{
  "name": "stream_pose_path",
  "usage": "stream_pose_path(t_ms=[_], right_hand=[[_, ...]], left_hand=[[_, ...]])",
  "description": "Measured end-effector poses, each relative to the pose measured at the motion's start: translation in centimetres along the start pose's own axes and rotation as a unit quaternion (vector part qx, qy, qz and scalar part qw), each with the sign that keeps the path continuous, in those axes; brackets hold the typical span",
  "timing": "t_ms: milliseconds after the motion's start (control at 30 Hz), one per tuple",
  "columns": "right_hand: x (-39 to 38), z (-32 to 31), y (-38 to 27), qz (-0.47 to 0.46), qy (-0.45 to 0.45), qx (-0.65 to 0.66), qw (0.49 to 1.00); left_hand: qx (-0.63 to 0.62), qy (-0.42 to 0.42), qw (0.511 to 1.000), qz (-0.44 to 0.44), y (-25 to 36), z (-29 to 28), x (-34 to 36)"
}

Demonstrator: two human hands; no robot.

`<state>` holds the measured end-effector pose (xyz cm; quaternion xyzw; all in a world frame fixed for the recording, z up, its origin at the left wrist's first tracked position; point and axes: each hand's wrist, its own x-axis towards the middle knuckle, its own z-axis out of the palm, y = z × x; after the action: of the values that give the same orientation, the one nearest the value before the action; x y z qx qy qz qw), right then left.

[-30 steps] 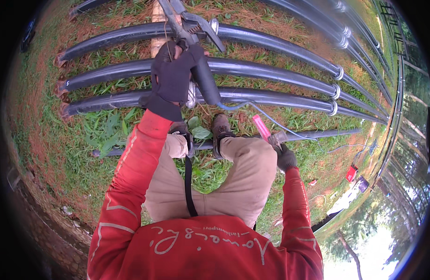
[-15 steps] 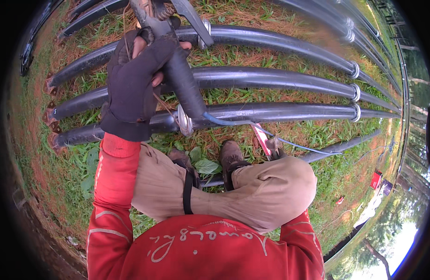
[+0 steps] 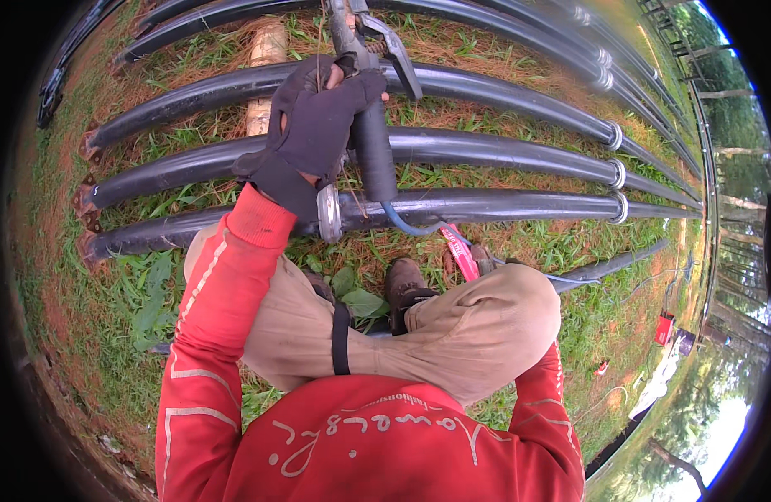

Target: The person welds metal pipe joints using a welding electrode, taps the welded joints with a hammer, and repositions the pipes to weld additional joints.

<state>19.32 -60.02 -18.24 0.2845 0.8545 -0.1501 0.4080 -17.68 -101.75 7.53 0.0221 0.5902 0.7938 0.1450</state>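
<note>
My left hand point(image 3: 312, 125), in a dark fingerless glove, is closed round the black handle of a welding electrode holder point(image 3: 375, 155). The holder's metal jaw and lever stick up past my fingers, and a blue cable point(image 3: 406, 226) leaves the handle's lower end. A thin brown rod point(image 3: 320, 42) runs along the same hand. Below it are black pipes point(image 3: 486, 151) with silver collars. My right hand point(image 3: 483, 257) is mostly hidden behind my knee; its fingers appear closed on a slim red packet point(image 3: 459, 251).
A pale log point(image 3: 267, 58) lies under the far pipes. Dark flanged pipe ends point(image 3: 89, 197) line up at the left. A separate dark pipe point(image 3: 615, 259) and a red box point(image 3: 664, 329) lie on the grass to the right. My boots point(image 3: 405, 280) are by the nearest pipe.
My left hand has moved right with the electrode holder, which now stands more upright. The red packet has turned, showing more of its red face. The view has shifted slightly.
</note>
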Motion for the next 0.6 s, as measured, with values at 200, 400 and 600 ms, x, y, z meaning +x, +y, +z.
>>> stream_pose_path(t_ms=[200, 400, 600], right_hand=[[-2.8, -13.7, -9.8, -0.113, 0.149, 0.323, 0.928], [-14.8, -24.2, -24.7, -0.374, -0.025, 0.397, 0.838], [-17.1, -23.4, -33.7, -0.428, -0.07, 0.387, 0.813]], left_hand=[[0.141, -0.07, 0.979, 0.132, -3.3, -3.1, 0.3], [0.306, -0.072, 0.929, 0.198, -4.0, 0.9, -2.1], [0.24, -0.05, 0.959, 0.14, -2.0, 0.8, -3.9]])
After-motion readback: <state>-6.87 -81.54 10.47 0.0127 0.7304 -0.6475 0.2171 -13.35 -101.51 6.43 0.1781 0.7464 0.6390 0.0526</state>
